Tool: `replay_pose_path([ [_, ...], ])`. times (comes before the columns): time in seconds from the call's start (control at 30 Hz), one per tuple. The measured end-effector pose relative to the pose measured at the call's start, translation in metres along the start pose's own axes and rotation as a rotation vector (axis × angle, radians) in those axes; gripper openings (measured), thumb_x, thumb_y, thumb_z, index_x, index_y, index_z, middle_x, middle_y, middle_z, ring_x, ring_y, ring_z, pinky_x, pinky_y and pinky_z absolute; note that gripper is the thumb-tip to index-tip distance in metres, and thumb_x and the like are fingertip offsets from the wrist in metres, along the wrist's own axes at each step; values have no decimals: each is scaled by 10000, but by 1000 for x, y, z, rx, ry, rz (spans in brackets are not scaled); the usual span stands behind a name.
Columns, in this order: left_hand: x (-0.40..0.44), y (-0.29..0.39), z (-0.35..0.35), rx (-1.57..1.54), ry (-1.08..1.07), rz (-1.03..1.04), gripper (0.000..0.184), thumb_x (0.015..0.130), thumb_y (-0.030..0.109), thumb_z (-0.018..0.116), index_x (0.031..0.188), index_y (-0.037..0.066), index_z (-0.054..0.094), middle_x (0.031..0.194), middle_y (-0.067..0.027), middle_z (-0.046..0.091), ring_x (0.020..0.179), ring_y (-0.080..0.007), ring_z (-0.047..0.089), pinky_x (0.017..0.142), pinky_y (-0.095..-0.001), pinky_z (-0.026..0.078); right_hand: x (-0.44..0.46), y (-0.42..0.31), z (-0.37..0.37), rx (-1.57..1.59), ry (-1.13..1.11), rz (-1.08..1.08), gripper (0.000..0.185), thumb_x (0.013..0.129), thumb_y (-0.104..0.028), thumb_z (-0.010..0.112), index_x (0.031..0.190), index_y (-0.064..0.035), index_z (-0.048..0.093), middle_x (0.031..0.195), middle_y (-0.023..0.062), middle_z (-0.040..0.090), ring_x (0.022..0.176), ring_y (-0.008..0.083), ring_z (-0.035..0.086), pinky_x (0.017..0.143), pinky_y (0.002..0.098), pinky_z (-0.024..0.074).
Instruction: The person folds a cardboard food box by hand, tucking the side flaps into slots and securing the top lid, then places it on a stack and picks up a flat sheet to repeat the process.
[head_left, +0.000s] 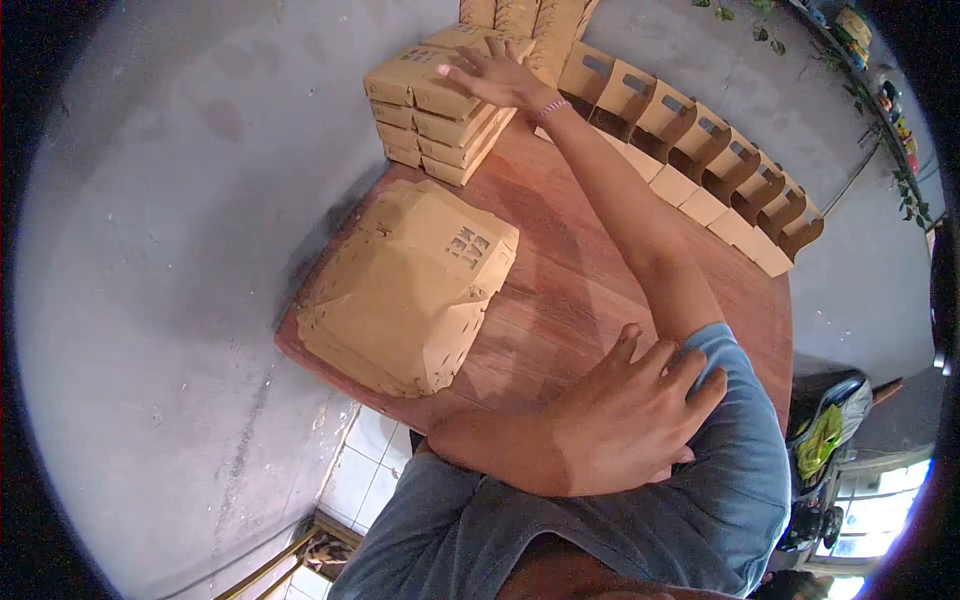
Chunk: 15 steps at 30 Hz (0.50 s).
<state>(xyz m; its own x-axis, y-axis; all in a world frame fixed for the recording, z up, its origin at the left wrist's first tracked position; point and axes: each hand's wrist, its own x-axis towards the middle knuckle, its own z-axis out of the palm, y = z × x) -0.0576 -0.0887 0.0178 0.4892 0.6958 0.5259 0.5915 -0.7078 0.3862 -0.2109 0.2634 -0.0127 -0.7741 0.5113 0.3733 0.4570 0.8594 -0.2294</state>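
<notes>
My right hand (497,80) reaches to the far side of the table, its fingers spread over the top of a stack of folded brown cardboard boxes (440,130). Whether the palm presses on the top box, I cannot tell. Bent across my chest, my left hand (640,410) is beside my right upper arm and its blue-grey sleeve. Its fingers are apart and slightly curled, with nothing visible in them. Between my body and the box stack lies a pile of flat, unfolded box blanks (400,280), printed "EAT ME!" on top.
Along the table's far right edge stands a row of brown carriers with handle holes (700,145). More brown cardboard pieces (550,40) stand behind the box stack. The reddish wooden table (550,290) meets a grey wall (180,250) at left.
</notes>
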Motion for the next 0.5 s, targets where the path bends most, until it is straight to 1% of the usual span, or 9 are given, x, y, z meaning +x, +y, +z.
replay_pose_path([
  [0.07,1,-1,-3,8,-16,-4,713,784,423,715,1293,-35,518,1206,-196,538,1105,-338,529,966,-452,435,23,-4,9,-120,-118,109,1068,746,-918,279,1541,-205,287,1590,192,215,1469,434,141,1161,641,142],
  [0.1,1,0,-6,38,-34,-58,709,787,419,713,1295,-34,516,1212,-197,533,1107,-338,529,964,-456,432,28,-5,14,-116,-111,110,1068,746,-918,279,1541,-205,287,1590,192,215,1469,434,141,1161,641,142],
  [0.13,2,0,-9,69,-51,-113,705,790,414,712,1298,-33,514,1217,-197,528,1110,-338,529,963,-460,429,34,-6,18,-82,-174,126,1093,726,-925,302,1543,-200,279,1590,186,219,1470,424,148,1163,641,136],
  [0.17,0,-2,-11,74,-56,-112,705,790,414,712,1298,-33,514,1217,-197,528,1110,-338,529,963,-460,429,40,-6,21,-48,-239,141,1120,705,-932,324,1546,-195,270,1591,179,222,1472,415,156,1165,641,131],
  [0.3,-4,-9,-16,50,18,-120,697,801,404,702,1314,-25,505,1240,-198,518,1106,-336,539,974,-470,418,56,-6,28,-66,-292,176,1112,711,-921,340,1549,-194,259,1591,166,231,1471,388,190,1158,651,135],
  [0.37,-5,-11,-15,12,35,-111,696,804,403,698,1322,-17,501,1248,-197,517,1110,-337,543,987,-474,412,63,7,42,-45,-268,183,1130,710,-921,348,1547,-168,259,1584,171,247,1465,376,220,1176,599,166],
  [0.4,-4,-11,-15,10,25,-116,698,803,405,699,1330,-8,499,1257,-198,514,1116,-336,544,1002,-477,405,58,6,41,-46,-277,195,1130,710,-921,348,1547,-168,259,1584,171,247,1465,376,220,1176,599,166],
  [0.47,-3,-10,-16,6,17,-120,701,802,406,699,1337,2,498,1266,-198,512,1123,-335,546,1018,-480,398,52,-4,30,-92,-281,209,1138,724,-908,359,1542,-122,263,1573,194,261,1456,376,246,1191,509,213],
  [0.5,-3,-9,-16,6,15,-131,703,800,407,701,1342,9,496,1270,-195,511,1135,-336,542,1030,-479,390,55,0,32,-90,-283,209,1138,724,-908,359,1542,-122,263,1573,194,261,1456,376,246,1191,509,213],
])
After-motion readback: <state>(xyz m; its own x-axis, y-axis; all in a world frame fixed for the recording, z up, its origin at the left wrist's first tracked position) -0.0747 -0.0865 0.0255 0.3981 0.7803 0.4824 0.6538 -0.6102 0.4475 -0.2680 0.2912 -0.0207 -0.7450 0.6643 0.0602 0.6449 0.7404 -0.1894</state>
